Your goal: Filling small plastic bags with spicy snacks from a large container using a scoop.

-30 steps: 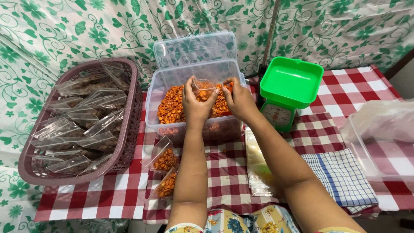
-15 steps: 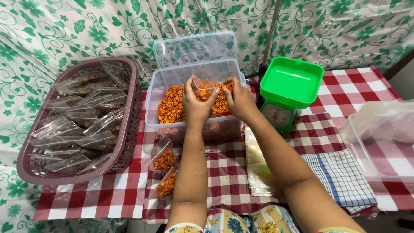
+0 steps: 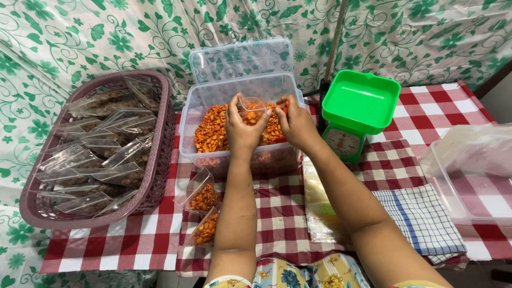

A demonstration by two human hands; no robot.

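Small clear plastic pouch [image 3: 252, 108] at frame centre, held open over clear plastic tub of orange snack pieces [image 3: 213, 133]. Left hand [image 3: 242, 125] pinches pouch's near edge; right hand [image 3: 295, 122] grips opposite side, fingers curled around it. Barely any shift from half second ago: both hands hold same spot above tub, pouch mouth no wider, filling seemingly paused. Two filled pouches [image 3: 201, 210] lie lower centre on red checked cloth [image 3: 277, 213]. Mauve basket [image 3: 160, 160] left, green scale [image 3: 360, 106] right.
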